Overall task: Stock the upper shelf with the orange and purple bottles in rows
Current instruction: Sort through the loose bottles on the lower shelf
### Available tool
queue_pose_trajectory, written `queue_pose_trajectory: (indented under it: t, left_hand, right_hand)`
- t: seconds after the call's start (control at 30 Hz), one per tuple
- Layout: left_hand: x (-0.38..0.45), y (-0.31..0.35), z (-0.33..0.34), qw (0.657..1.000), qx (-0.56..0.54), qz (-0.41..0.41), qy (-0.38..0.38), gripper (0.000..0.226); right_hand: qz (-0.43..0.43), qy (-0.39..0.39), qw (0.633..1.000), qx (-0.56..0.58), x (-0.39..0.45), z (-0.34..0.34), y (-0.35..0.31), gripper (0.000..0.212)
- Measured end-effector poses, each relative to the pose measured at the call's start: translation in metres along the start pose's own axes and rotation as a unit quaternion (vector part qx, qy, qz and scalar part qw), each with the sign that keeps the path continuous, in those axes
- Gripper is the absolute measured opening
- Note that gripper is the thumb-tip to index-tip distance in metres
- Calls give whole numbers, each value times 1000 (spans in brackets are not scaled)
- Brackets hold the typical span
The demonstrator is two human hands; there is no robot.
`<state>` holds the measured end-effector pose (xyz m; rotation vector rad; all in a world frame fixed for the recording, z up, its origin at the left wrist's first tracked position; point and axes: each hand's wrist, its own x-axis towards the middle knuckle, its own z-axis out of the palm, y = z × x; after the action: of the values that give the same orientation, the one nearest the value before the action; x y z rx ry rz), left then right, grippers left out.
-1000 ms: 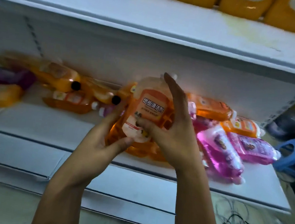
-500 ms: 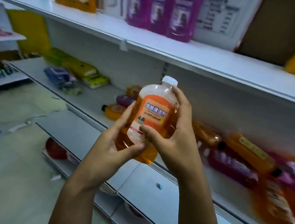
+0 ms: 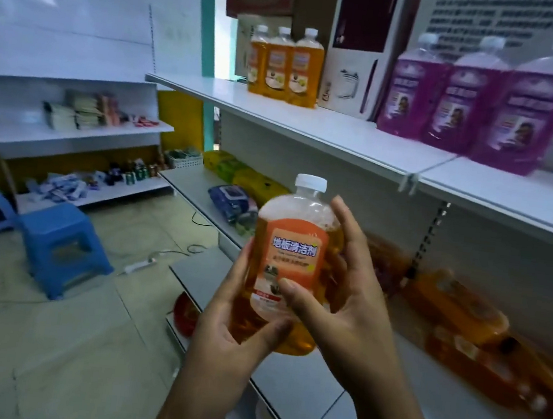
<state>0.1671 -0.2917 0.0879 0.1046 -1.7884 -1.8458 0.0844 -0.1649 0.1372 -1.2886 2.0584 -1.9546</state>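
Orange bottle (image 3: 291, 262) is gripped upright by both left hand (image 3: 234, 328) and right hand (image 3: 343, 306) below the upper shelf (image 3: 312, 127), where three orange bottles (image 3: 282, 67) and three purple bottles (image 3: 483, 105) stand, while many more lie on the lower shelf (image 3: 451, 418).

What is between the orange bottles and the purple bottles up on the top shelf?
In the head view, a white box with a dark panel stands between the orange bottles and the purple bottles on the upper shelf.

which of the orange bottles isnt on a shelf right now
The orange bottle with the white cap, held upright by the left hand and right hand. The three other orange bottles stand on the upper shelf.
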Motion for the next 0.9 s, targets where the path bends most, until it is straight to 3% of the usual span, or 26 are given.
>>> queue_pose_trajectory:
  t: [0.13, 0.23, 0.47, 0.67, 0.9]
  left_hand:
    - [31, 3, -21, 997, 23, 13, 72, 87]
    - [75, 16, -31, 995, 33, 46, 80, 81]
    - [169, 33, -26, 985, 18, 153, 72, 83]
    - [221, 27, -34, 986, 15, 161, 29, 85]
    - [290, 26, -72, 981, -9, 189, -32, 87]
  right_hand:
    - [-6, -99, 992, -72, 55, 6, 1, 95]
    - [-37, -127, 984, -117, 109, 9, -4, 102]
    - [-149, -92, 976, -131, 198, -5, -7, 101]
    - [-140, -13, 987, -77, 224, -2, 19, 102]
    - [-163, 54, 979, -114, 271, 31, 25, 98]
